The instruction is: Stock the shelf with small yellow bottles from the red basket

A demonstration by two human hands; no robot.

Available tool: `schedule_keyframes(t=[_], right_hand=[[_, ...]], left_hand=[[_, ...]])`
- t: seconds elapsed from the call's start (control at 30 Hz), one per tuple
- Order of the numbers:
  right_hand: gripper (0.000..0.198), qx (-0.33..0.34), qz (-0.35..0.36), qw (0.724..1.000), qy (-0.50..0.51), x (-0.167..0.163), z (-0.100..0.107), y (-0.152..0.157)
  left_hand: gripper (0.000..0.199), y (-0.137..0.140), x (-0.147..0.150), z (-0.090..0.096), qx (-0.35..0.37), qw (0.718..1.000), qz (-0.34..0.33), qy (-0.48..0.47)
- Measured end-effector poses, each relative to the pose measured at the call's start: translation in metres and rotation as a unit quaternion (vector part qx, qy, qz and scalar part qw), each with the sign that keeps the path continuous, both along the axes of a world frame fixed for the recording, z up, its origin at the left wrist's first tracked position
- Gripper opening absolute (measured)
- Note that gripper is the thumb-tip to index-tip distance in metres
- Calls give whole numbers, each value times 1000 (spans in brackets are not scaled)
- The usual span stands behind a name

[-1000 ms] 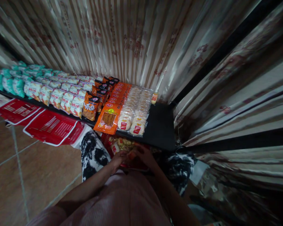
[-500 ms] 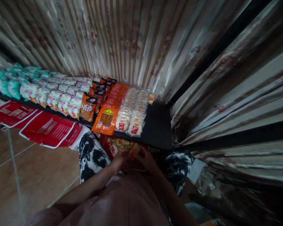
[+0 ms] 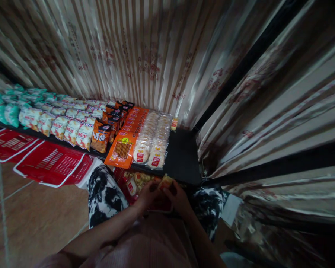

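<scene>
A small yellow-and-orange packet (image 3: 165, 182) is pinched at the fingertips of the right hand (image 3: 180, 198). Its near-left edge is neighboured by the curled left hand (image 3: 147, 194); whether it is gripped there too cannot be told. The packet is held over the red basket (image 3: 119, 178), beside the black shelf's (image 3: 184, 152) front edge.

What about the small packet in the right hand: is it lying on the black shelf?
No, the right hand holds the small packet near the front edge of the black shelf.
</scene>
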State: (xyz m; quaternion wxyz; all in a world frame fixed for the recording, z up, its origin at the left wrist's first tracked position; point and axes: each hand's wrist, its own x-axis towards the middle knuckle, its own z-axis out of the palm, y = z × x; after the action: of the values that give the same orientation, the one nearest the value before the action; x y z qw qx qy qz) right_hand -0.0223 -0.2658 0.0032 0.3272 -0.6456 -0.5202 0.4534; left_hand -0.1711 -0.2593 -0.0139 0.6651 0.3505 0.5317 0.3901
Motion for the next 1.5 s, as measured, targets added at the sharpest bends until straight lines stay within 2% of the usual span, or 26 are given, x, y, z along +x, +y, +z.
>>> schedule_keyframes(t=[0.1,0.2,0.37,0.5,0.7,0.87,1.17,1.37,1.5], right_hand=[[52,19,-57,998,24,4,6,5],[50,36,-103,992,60,5,12,12],[47,70,-190,976,82,6,17,26],[47,81,-217,969,84,8,14,37],[58,70,-190,979,34,15,12,44],[58,61,-187,980,-27,19,10,45],[61,54,-199,977,-47,27,3,62],[59,67,-221,970,-77,28,5,83],[58,75,-232,967,-77,27,11,96]], left_hand=[[17,6,6,3,61,997,-26,38],[22,12,11,12,101,992,-37,71],[22,23,20,43,135,983,-61,108],[26,34,28,59,161,976,-82,125],[29,48,43,51,166,973,-84,139],[26,56,52,43,188,965,-100,152],[32,69,69,36,225,937,-101,248],[42,79,83,47,228,932,-89,267],[43,86,89,60,195,924,-117,306]])
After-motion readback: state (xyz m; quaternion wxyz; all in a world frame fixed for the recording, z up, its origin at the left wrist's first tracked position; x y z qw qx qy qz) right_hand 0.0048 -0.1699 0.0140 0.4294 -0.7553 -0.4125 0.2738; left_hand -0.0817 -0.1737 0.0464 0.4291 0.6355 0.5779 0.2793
